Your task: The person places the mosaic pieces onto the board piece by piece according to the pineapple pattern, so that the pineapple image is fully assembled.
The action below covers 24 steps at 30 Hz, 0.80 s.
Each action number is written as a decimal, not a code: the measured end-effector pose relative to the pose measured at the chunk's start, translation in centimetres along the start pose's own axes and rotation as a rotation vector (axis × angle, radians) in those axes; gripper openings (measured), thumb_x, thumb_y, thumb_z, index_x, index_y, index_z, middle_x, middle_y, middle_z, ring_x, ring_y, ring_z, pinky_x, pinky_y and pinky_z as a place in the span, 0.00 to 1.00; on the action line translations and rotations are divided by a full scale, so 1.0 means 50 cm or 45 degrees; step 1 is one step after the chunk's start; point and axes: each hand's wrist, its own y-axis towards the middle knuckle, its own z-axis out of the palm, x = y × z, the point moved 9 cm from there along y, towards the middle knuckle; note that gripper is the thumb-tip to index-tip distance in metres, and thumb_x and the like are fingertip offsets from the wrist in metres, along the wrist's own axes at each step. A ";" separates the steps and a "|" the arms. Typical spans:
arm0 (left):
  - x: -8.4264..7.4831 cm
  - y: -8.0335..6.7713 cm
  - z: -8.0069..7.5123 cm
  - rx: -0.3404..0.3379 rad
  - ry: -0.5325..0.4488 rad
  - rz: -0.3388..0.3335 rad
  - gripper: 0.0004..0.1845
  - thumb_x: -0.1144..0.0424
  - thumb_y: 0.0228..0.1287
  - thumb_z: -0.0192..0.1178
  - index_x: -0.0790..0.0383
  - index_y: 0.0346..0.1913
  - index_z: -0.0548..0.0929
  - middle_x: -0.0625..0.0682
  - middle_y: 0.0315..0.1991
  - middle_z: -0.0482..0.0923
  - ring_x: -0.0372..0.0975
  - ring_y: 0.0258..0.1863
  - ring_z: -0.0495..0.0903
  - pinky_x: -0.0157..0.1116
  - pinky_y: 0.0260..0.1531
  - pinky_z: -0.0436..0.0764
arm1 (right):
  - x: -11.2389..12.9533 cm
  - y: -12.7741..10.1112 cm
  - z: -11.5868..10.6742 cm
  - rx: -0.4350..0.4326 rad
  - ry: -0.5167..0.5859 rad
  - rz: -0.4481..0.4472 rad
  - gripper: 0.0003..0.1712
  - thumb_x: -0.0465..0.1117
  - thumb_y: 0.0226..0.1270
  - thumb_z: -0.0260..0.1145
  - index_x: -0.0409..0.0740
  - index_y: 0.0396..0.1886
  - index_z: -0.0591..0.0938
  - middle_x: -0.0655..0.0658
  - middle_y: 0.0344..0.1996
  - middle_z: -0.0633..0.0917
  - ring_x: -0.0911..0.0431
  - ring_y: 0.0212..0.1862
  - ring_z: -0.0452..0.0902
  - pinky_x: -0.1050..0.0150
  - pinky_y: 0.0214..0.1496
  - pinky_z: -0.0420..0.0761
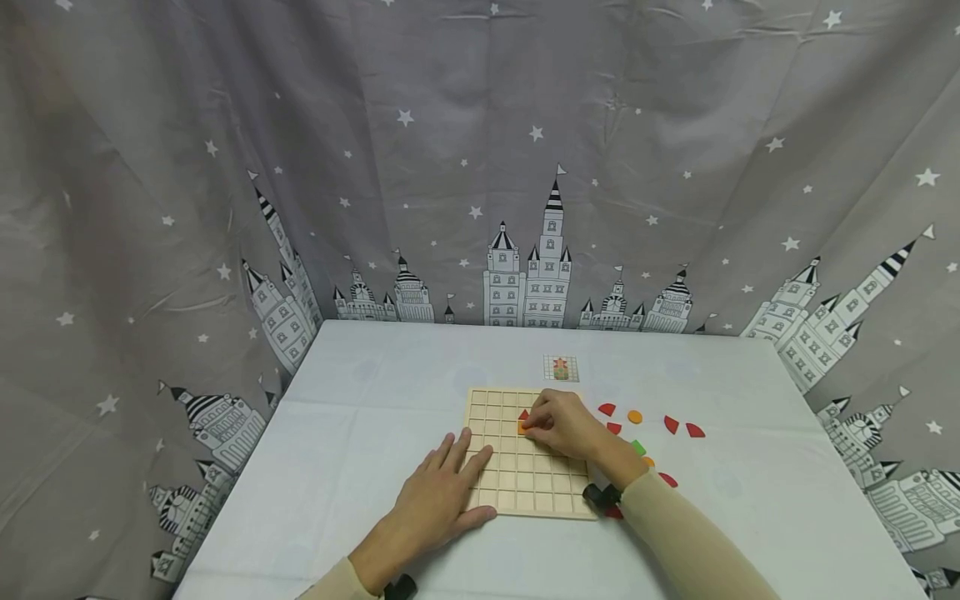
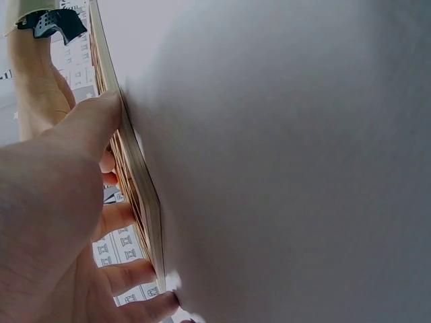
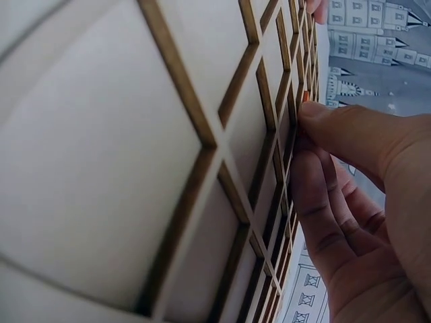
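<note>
Grid board [image 1: 525, 467] lies on the table [image 1: 360, 433], near the front edge, about centre. Small card [image 1: 561, 367] lies behind the board; loose pieces [image 1: 675, 425] scattered right of it. Left hand [image 1: 438, 496] rests on the board's front-left corner, right hand [image 1: 562, 425] on its rear-right cells.

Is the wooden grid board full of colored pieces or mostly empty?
Mostly empty. The wooden grid board shows bare squares, with only a red piece and an orange piece under the right hand.
</note>
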 end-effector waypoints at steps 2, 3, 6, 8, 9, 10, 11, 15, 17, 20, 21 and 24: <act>0.001 0.001 0.000 -0.001 0.002 0.000 0.48 0.29 0.78 0.69 0.53 0.89 0.74 0.71 0.90 0.68 0.70 0.87 0.72 0.65 0.78 0.83 | 0.000 0.001 0.000 -0.004 0.006 0.001 0.04 0.33 0.75 0.83 0.41 0.46 1.00 0.47 0.44 0.91 0.60 0.45 0.88 0.69 0.48 0.91; 0.001 0.002 0.000 -0.004 0.004 0.001 0.48 0.29 0.78 0.69 0.53 0.89 0.74 0.71 0.90 0.68 0.70 0.87 0.73 0.65 0.78 0.83 | 0.000 0.001 0.000 -0.006 0.006 0.000 0.04 0.33 0.75 0.83 0.41 0.46 1.00 0.47 0.44 0.91 0.60 0.44 0.88 0.69 0.48 0.91; 0.002 0.003 -0.001 -0.007 0.008 0.001 0.48 0.29 0.78 0.70 0.53 0.89 0.74 0.71 0.89 0.68 0.70 0.86 0.73 0.65 0.77 0.84 | -0.002 0.003 0.000 -0.004 -0.001 0.001 0.04 0.33 0.75 0.83 0.42 0.46 1.00 0.48 0.44 0.91 0.61 0.44 0.88 0.69 0.48 0.91; 0.002 0.003 -0.001 -0.006 0.007 0.000 0.48 0.29 0.78 0.70 0.53 0.89 0.74 0.71 0.89 0.68 0.70 0.86 0.73 0.66 0.77 0.84 | -0.002 0.003 -0.001 -0.004 -0.011 0.003 0.04 0.34 0.75 0.83 0.43 0.46 1.00 0.49 0.44 0.91 0.61 0.45 0.88 0.69 0.48 0.90; 0.002 0.003 -0.002 -0.005 0.006 0.000 0.48 0.29 0.78 0.70 0.53 0.89 0.74 0.71 0.89 0.68 0.70 0.86 0.73 0.66 0.77 0.84 | -0.001 0.003 -0.001 -0.005 -0.017 0.002 0.04 0.34 0.75 0.83 0.43 0.46 1.00 0.49 0.44 0.91 0.61 0.45 0.87 0.69 0.48 0.90; 0.001 0.003 -0.002 -0.004 0.004 0.000 0.48 0.29 0.78 0.70 0.54 0.89 0.74 0.71 0.89 0.68 0.70 0.86 0.73 0.66 0.77 0.84 | 0.000 0.003 -0.003 -0.008 -0.025 -0.003 0.04 0.35 0.75 0.84 0.43 0.46 1.00 0.49 0.44 0.91 0.61 0.45 0.87 0.69 0.48 0.90; 0.001 0.004 -0.003 -0.004 0.004 0.002 0.48 0.29 0.78 0.70 0.54 0.89 0.74 0.71 0.89 0.68 0.70 0.86 0.73 0.66 0.77 0.84 | 0.001 0.002 -0.004 -0.011 -0.026 -0.003 0.04 0.35 0.75 0.84 0.43 0.46 1.00 0.48 0.44 0.91 0.61 0.45 0.87 0.69 0.48 0.90; -0.001 0.004 -0.004 0.000 0.000 0.006 0.48 0.29 0.77 0.70 0.54 0.88 0.75 0.71 0.89 0.69 0.70 0.86 0.73 0.66 0.76 0.84 | 0.001 -0.002 -0.010 -0.036 -0.040 -0.012 0.05 0.35 0.75 0.84 0.43 0.46 1.00 0.48 0.44 0.91 0.59 0.44 0.88 0.68 0.47 0.90; -0.002 0.004 -0.005 0.004 -0.002 0.004 0.48 0.29 0.77 0.70 0.54 0.88 0.75 0.71 0.89 0.69 0.70 0.86 0.73 0.66 0.76 0.84 | -0.006 -0.005 -0.014 -0.046 -0.044 0.010 0.05 0.36 0.75 0.84 0.45 0.46 1.00 0.50 0.43 0.92 0.60 0.44 0.88 0.68 0.48 0.90; -0.003 0.003 -0.007 -0.001 -0.006 0.005 0.48 0.29 0.78 0.70 0.55 0.88 0.75 0.72 0.89 0.69 0.70 0.85 0.74 0.66 0.76 0.84 | -0.016 -0.010 -0.023 -0.065 -0.057 0.050 0.05 0.36 0.75 0.84 0.46 0.46 1.00 0.52 0.43 0.92 0.62 0.45 0.87 0.67 0.49 0.90; -0.004 0.004 -0.009 -0.009 -0.005 0.008 0.48 0.30 0.77 0.71 0.55 0.88 0.75 0.72 0.88 0.70 0.70 0.85 0.74 0.67 0.76 0.85 | -0.017 -0.011 -0.027 -0.074 -0.064 0.051 0.05 0.36 0.75 0.84 0.46 0.46 1.00 0.52 0.43 0.92 0.61 0.45 0.88 0.66 0.50 0.91; -0.004 0.005 -0.011 -0.023 -0.001 0.012 0.48 0.30 0.77 0.71 0.56 0.87 0.76 0.72 0.88 0.70 0.70 0.85 0.75 0.67 0.75 0.85 | -0.020 -0.016 -0.040 -0.102 -0.077 0.039 0.04 0.34 0.74 0.84 0.44 0.46 1.00 0.50 0.43 0.92 0.59 0.44 0.89 0.65 0.50 0.92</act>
